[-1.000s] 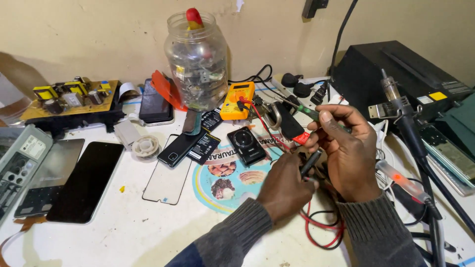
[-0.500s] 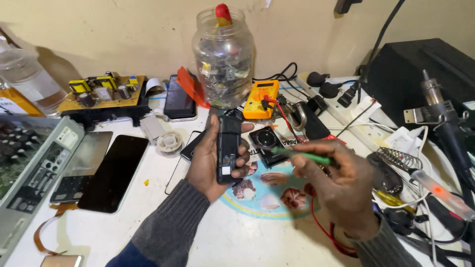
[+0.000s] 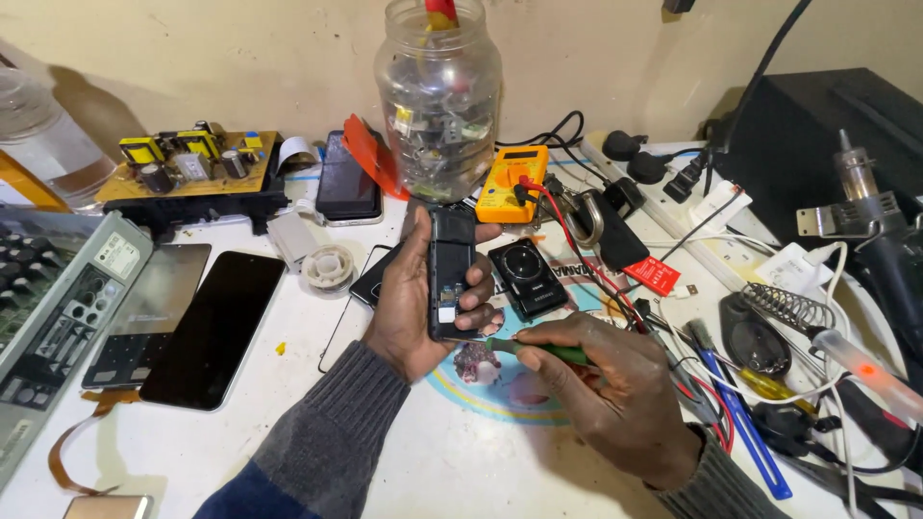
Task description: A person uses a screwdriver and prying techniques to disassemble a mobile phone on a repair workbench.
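My left hand (image 3: 413, 298) grips a small black phone (image 3: 450, 274) with its back cover off, held upright above the white table. My right hand (image 3: 615, 389) pinches a green-handled screwdriver (image 3: 538, 351), and its metal tip touches the phone's lower edge. Just right of the phone lies a black phone back with a round camera ring (image 3: 527, 279).
A clear jar of small parts (image 3: 437, 101) and a yellow multimeter (image 3: 513, 181) stand behind. Two dark phone screens (image 3: 213, 327) lie at left beside a grey circuit unit (image 3: 58, 317). Cables, a soldering iron (image 3: 856, 360) and a black box (image 3: 817, 135) crowd the right.
My left hand reached forward, picked up the black phone and raised it. My right hand brought the green screwdriver's tip to the phone's lower edge. The view came closer.
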